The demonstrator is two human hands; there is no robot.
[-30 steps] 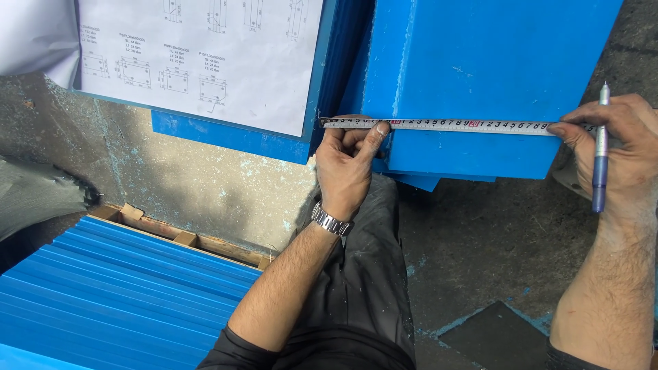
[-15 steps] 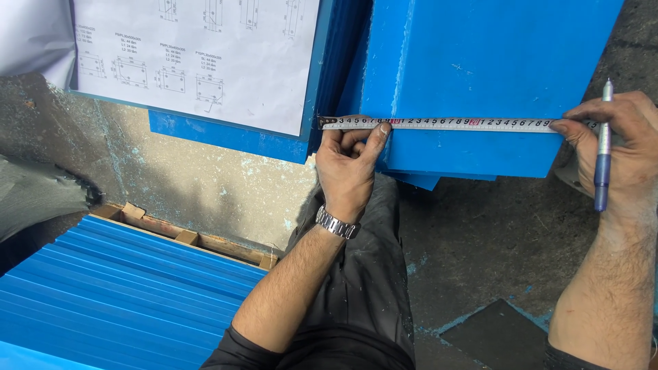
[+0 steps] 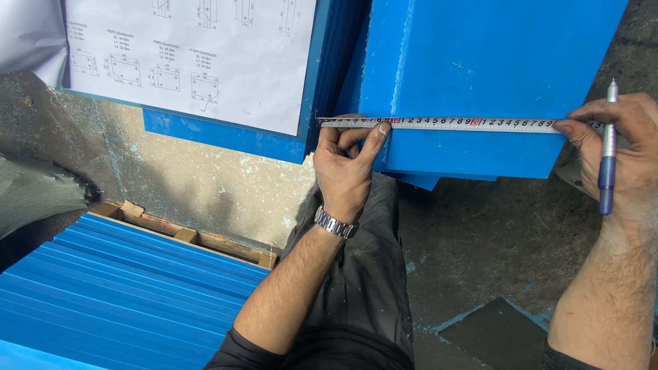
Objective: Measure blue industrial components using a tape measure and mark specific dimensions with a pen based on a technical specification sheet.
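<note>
A tape (image 3: 445, 124) is stretched flat across a blue panel (image 3: 480, 75), its long axis running from nine to three o'clock, nearly level. It is a narrow white strip printed with black marks and a few red ones, numbers upright toward the wearer. The nine o'clock end is pinned at the panel's edge by the left hand (image 3: 348, 168), thumb and forefinger pressed together on it. The three o'clock end is held down under the thumb tip of the right hand (image 3: 627, 154), whose other fingers are curled around a blue pen (image 3: 606, 157) standing at twelve o'clock. A watch (image 3: 334, 223) is worn on the left wrist. At eleven o'clock a drawing sheet (image 3: 205, 55) is seen; at eight o'clock, stacked blue sheets (image 3: 123, 281).
</note>
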